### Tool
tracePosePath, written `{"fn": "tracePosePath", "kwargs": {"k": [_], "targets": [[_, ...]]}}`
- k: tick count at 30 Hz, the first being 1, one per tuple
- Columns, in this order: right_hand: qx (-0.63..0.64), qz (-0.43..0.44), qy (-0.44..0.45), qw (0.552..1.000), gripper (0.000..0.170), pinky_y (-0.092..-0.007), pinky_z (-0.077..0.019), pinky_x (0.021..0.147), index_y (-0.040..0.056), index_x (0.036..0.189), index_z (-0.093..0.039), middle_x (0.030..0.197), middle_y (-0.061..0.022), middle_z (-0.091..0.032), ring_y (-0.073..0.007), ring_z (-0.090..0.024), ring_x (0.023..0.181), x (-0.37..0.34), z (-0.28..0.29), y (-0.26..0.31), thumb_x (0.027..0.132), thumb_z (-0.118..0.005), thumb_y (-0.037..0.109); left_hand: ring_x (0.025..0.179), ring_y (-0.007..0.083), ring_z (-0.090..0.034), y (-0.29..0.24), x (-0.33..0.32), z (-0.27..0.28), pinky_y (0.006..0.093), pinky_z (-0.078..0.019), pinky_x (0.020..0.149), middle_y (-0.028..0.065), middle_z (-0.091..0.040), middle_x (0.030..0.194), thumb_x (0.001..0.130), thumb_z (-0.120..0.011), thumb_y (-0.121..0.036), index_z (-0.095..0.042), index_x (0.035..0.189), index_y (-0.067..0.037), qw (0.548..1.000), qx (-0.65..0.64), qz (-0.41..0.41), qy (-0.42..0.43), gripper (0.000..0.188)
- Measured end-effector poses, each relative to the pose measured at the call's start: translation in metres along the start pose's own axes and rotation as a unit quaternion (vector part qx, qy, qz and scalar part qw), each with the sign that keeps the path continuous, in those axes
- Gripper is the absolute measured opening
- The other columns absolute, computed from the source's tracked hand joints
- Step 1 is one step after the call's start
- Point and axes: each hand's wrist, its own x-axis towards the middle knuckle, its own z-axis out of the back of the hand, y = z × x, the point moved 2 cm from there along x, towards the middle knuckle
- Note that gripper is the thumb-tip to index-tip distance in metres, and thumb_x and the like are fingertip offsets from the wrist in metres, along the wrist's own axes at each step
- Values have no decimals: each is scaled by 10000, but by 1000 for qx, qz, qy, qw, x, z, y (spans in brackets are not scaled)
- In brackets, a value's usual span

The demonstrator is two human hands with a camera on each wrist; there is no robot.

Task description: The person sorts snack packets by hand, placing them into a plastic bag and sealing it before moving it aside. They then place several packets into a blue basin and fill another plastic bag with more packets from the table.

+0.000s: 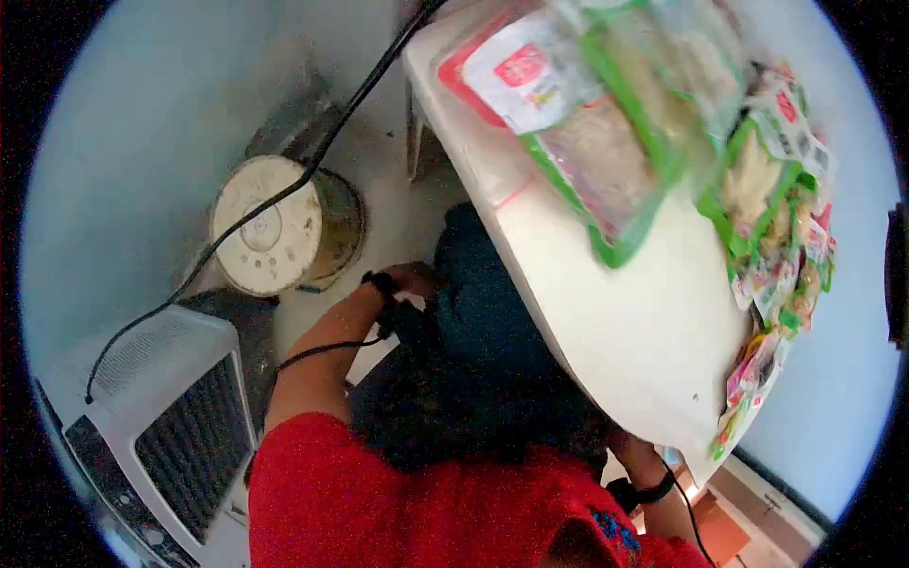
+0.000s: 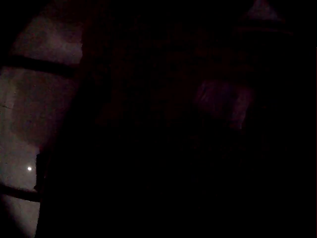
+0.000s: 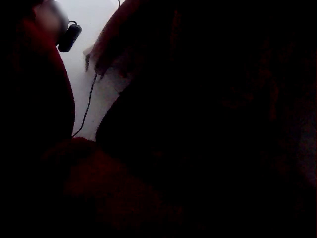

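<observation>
My left hand (image 1: 413,280) rests against the dark trousers (image 1: 483,303) over my lap in the head view; its fingers are hard to make out. Low at the table's near edge, my right hand (image 1: 625,449) shows only in part, its fingers hidden beside the dark clothing. On the white table (image 1: 625,312) lie a large green-edged clear packet (image 1: 606,161) and, along the far side, a row of smaller food packets (image 1: 757,189). Both wrist views are almost black, and no fingers can be told apart there.
A lidded round bucket (image 1: 267,227) stands on the floor left of the table. A grey plastic chair (image 1: 180,331) is at the lower left. One black cable (image 1: 317,156) crosses the head view, and thinner cables run to both wrists. A wall lies beyond the packets.
</observation>
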Motion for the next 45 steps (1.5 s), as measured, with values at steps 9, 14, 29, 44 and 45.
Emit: {"fn": "tracePosePath", "kwargs": {"k": [9, 14, 29, 44, 45], "targets": [[-25, 71, 33, 997, 399, -498, -442, 970, 0, 1166, -615, 1139, -288, -608, -412, -583, 1093, -6, 34, 20, 795, -634, 146, 1068, 216, -635, -150, -192, 95, 353, -481, 960, 90, -669, 1207, 910, -598, -240, -657, 1200, -42, 985, 6, 22, -173, 356], [-76, 83, 1, 994, 183, -492, -548, 704, 10, 885, -685, 825, -251, -658, -414, -662, 771, -10, 13, 8, 728, -621, 79, 1020, 213, -652, -202, -231, 62, 348, -518, 893, 134, -690, 1143, 901, -631, -227, -659, 1187, -20, 977, -66, -106, -171, 354], [289, 165, -235, 913, 178, -416, -520, 678, 49, 944, -674, 826, -164, -670, -329, -654, 732, -95, 105, 21, 888, -621, 210, 785, 189, -686, -399, -290, 20, 288, -518, 724, 142, -721, 881, 893, -641, -72, -700, 968, 28, 760, 30, -321, -564, 138], [783, 118, -533, 298, 393, -264, -523, 544, 11, 1247, -525, 1041, -109, -655, -184, -658, 716, -45, 212, -49, 920, -631, 202, 880, 201, -673, -454, -191, 45, 306, -534, 779, 160, -706, 1020, 910, -632, -107, -682, 1075, 25, 758, -40, -361, -542, 216], [794, 125, -521, 286, 400, -274, -527, 549, 4, 1245, -531, 1035, -115, -655, -188, -656, 714, -30, 221, -41, 914, -637, 201, 870, 198, -673, -455, -188, 51, 302, -533, 773, 162, -706, 1014, 910, -633, -107, -681, 1075, 27, 754, -47, -354, -551, 218]]}}
